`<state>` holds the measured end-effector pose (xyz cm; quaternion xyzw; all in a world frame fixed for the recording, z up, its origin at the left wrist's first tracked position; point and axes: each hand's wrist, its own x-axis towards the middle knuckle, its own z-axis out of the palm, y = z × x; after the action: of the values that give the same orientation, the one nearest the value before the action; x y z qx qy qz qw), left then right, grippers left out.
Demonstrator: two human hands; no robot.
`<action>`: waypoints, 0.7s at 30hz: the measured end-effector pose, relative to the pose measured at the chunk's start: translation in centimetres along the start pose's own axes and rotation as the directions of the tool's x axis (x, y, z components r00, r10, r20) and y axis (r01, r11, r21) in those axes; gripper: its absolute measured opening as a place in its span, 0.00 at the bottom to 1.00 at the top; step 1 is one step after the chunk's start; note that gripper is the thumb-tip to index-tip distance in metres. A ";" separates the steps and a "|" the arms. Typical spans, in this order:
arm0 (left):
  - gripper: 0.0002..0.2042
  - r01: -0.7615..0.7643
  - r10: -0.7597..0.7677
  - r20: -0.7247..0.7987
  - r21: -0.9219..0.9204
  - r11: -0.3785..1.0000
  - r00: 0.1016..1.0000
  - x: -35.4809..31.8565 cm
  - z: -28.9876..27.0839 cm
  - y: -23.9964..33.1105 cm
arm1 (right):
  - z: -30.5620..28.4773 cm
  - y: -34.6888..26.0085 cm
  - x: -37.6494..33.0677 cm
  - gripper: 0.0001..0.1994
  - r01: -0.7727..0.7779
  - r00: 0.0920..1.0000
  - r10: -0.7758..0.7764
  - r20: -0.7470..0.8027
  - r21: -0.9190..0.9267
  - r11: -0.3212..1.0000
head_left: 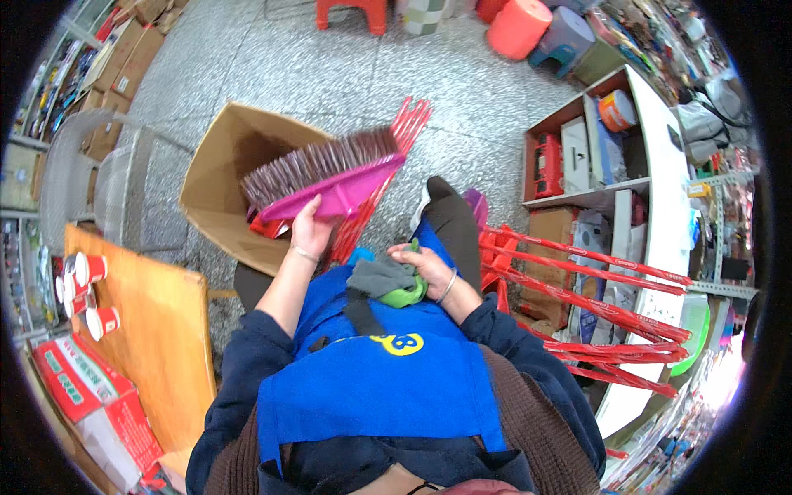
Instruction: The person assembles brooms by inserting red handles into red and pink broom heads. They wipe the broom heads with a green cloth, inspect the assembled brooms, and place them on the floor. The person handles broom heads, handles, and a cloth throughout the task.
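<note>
At my far left a red and white carton (87, 388) lies beside the smooth orange wooden desk (157, 330), with small red-and-white cups (89, 268) along the desk's far edge. Ahead sits an open brown cardboard box (216, 186) on the speckled grey stone floor (330, 74). My left hand (312, 233) is raised over the box, fingers wrapped shut around the glossy magenta plastic broom head (330, 177), whose stiff brownish bristles fan up and to the left. Behind it, red plastic broom handles (375, 177) slant toward the floor. My right hand (425, 268) rests in my lap on my blue apron (388, 379), fingers curled loosely on a soft grey cloth (375, 276) bunched over something bright green (406, 293). More long red handles (594, 305) lie bundled to my right, before a white shelf unit (660, 190) holding boxes and a round orange tin (615, 110).
</note>
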<state>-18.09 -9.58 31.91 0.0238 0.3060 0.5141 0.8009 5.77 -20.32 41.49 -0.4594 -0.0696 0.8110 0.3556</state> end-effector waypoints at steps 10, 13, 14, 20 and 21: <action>0.14 -0.176 0.182 -0.079 0.085 0.981 0.980 1.9 0.4 2.1 | -1.4 -0.2 1.5 0.11 -0.053 0.998 0.058 -0.031 0.148 0.988; 0.14 -0.194 0.200 -0.093 0.067 0.979 0.975 3.0 3.1 3.8 | -2.2 -1.0 3.4 0.18 -0.088 0.996 0.081 0.039 0.251 0.964; 0.14 -0.183 0.190 -0.072 0.091 0.979 0.979 3.5 4.2 4.2 | -2.5 -1.6 4.5 0.20 -0.123 0.991 0.132 -0.019 0.257 0.958; 0.09 -0.280 0.281 0.041 0.298 0.912 0.959 8.7 10.3 6.6 | -5.0 -3.1 14.2 0.10 -0.067 0.990 0.095 -0.108 0.240 0.968; 0.09 -0.294 0.309 0.013 0.349 0.890 0.951 9.8 10.8 7.2 | -5.7 -3.0 15.8 0.09 0.036 0.987 -0.031 -0.158 0.024 0.999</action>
<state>-15.53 5.01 38.63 0.2008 0.4012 0.5703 0.6880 6.74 -9.23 28.56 -0.5158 -0.0381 0.7670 0.3798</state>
